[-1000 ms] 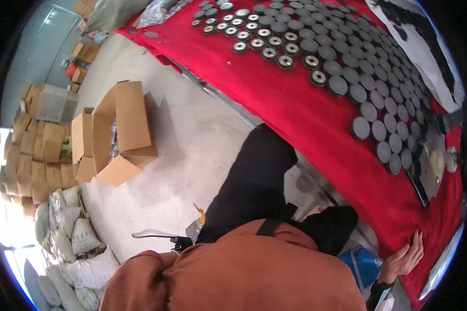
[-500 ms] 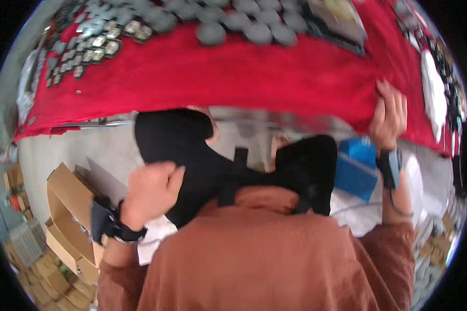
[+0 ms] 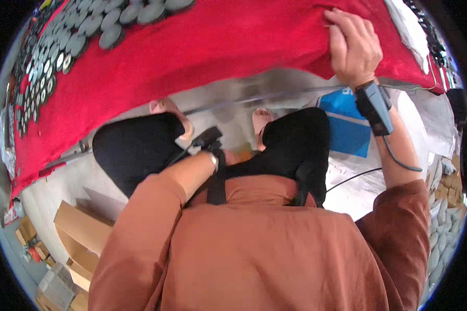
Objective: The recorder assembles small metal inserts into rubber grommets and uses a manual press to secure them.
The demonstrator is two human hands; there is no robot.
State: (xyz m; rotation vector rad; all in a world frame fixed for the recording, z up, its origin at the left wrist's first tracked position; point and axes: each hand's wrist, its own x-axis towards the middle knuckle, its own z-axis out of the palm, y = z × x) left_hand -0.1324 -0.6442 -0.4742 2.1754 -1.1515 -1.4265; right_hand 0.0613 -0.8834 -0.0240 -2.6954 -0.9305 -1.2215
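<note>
My right hand point(image 3: 354, 49) rests on the red cloth point(image 3: 202, 52) near its front edge at the right, fingers stretched forward and thumb apart, nothing visibly held. A grey device is strapped to that wrist point(image 3: 374, 109), with a cable along the forearm. My left hand point(image 3: 236, 157) reaches down between my black-trousered legs point(image 3: 140, 150). It is blurred and partly covered, so its fingers cannot be made out. A small orange-yellow patch point(image 3: 248, 155) shows beside it, too unclear to name. A black device point(image 3: 208, 139) sits on the left wrist.
Rows of round grey discs point(image 3: 111, 35) and smaller pieces with shiny faces point(image 3: 45, 82) lie on the cloth at the left. Below stand an open cardboard box point(image 3: 83, 228) and a blue box point(image 3: 342, 124). White sheeting point(image 3: 347, 181) lies at the right.
My left hand has gone from beside the left leg to between the legs. My right hand has moved forward and left in the picture. The view has turned, shifting the discs up and left.
</note>
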